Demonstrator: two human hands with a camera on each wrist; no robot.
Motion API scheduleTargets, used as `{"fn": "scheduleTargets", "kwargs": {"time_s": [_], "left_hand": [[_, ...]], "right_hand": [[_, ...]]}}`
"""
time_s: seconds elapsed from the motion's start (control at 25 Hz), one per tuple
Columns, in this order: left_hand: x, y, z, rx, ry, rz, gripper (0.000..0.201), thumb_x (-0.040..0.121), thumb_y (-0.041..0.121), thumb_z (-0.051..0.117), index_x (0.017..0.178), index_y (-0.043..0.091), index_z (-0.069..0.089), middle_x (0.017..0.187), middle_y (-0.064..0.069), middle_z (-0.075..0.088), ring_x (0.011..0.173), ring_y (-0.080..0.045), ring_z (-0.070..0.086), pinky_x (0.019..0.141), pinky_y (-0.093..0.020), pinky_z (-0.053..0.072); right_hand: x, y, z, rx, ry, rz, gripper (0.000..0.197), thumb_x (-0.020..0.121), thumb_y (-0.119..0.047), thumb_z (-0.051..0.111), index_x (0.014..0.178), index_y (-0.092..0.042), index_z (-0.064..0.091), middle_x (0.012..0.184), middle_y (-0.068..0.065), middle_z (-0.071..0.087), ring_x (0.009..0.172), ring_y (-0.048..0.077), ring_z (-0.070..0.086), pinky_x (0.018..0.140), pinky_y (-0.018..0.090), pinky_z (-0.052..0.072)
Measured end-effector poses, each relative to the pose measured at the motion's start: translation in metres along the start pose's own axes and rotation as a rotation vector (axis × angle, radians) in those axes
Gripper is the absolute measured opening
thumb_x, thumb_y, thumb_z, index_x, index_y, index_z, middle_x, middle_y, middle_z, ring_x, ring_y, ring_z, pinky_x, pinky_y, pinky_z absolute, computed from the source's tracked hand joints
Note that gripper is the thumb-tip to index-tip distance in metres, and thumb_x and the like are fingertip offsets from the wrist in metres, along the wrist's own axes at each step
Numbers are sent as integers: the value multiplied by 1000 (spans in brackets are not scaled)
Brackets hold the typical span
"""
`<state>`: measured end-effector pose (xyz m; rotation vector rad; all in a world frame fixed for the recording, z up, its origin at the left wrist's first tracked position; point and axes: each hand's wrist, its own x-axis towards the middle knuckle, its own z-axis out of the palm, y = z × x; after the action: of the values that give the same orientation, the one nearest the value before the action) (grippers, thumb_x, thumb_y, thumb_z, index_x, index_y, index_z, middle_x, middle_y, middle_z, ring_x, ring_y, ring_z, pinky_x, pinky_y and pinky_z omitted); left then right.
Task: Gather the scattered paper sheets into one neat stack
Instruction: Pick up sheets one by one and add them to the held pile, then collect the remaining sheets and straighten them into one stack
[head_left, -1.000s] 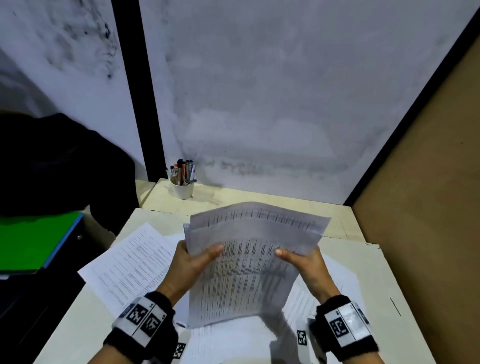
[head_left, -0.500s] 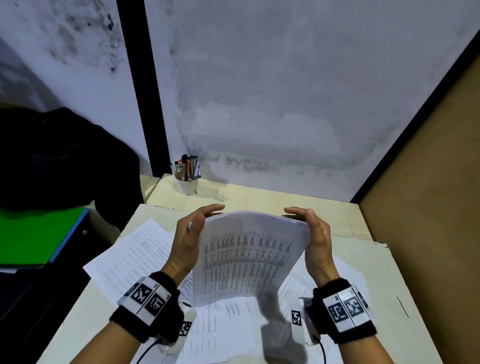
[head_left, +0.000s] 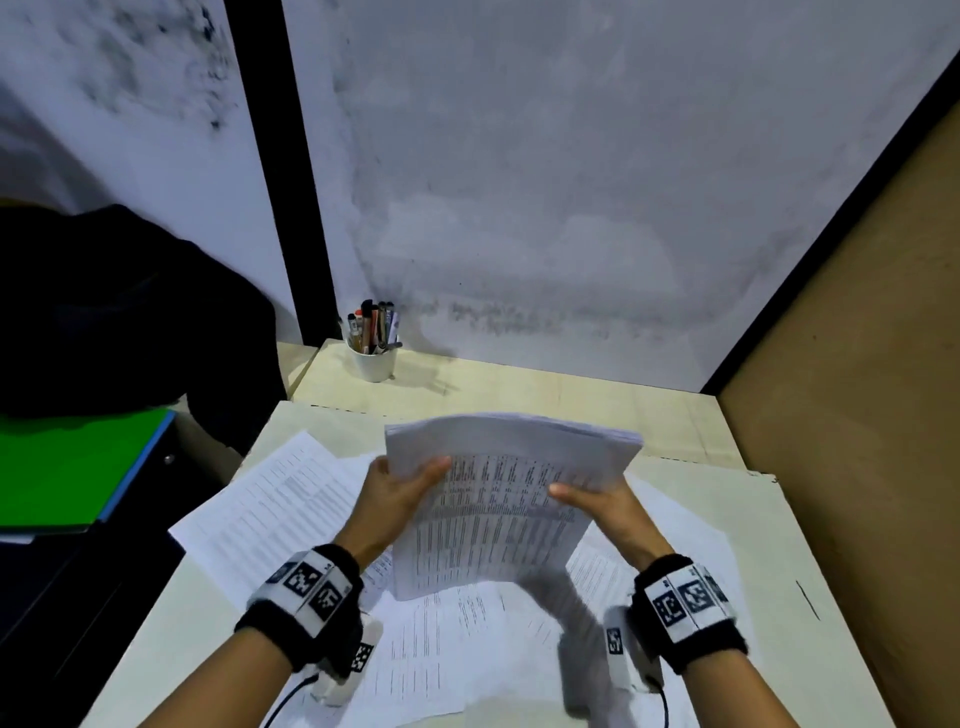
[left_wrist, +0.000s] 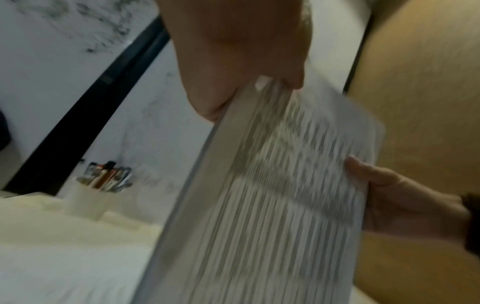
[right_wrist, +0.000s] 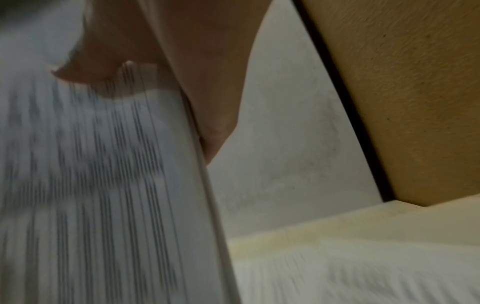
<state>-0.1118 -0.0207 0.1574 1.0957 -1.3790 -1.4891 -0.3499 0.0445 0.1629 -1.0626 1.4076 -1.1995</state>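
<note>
A bundle of printed sheets (head_left: 498, 499) stands nearly upright above the desk, its top edges fairly even and bent away from me. My left hand (head_left: 400, 488) grips its left edge, thumb on the front. My right hand (head_left: 592, 499) grips the right edge the same way. The left wrist view shows the bundle (left_wrist: 272, 195) edge-on with my left hand (left_wrist: 233, 67) pinching it and my right hand (left_wrist: 405, 197) across from it. In the right wrist view my right hand (right_wrist: 155, 86) pinches the blurred bundle (right_wrist: 103, 195). More loose sheets (head_left: 280, 499) lie spread on the desk beneath.
A white cup of pens (head_left: 374, 353) stands at the desk's back left corner. A brown partition (head_left: 857, 415) walls the right side. A green folder (head_left: 67, 467) and a dark bag (head_left: 130, 312) sit to the left, beyond the desk (head_left: 545, 395).
Both hands slid from the bundle's top corners down to its side edges. The sheets' top edges, uneven a second ago, now line up more closely.
</note>
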Motion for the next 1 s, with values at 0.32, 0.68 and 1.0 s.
{"fn": "scheduleTargets", "kwargs": {"time_s": [0.32,0.68,1.0], "left_hand": [[-5,-129,-118,608,503,-443,67,81,37,65,135,7,39,137,-23,46,124,-39,46,103,-43,38],[12,-158,-180,794,613,-821,130,58,44,82,145,5,-5,154,-18,15,142,-35,11,113,-53,12],[-3,-167,-122,1009,215,-542,120,63,44,79,147,14,-2,157,-14,2,144,-34,4,117,-47,8]], "right_hand": [[0,16,8,-73,441,92,5,87,-5,60,90,-3,57,95,9,59,73,18,56,68,31,41],[12,16,11,-105,520,124,21,87,-2,58,107,3,57,101,14,56,70,16,50,51,11,46],[7,32,17,-110,561,183,10,87,-5,59,95,1,56,74,1,57,69,16,51,56,23,42]]}}
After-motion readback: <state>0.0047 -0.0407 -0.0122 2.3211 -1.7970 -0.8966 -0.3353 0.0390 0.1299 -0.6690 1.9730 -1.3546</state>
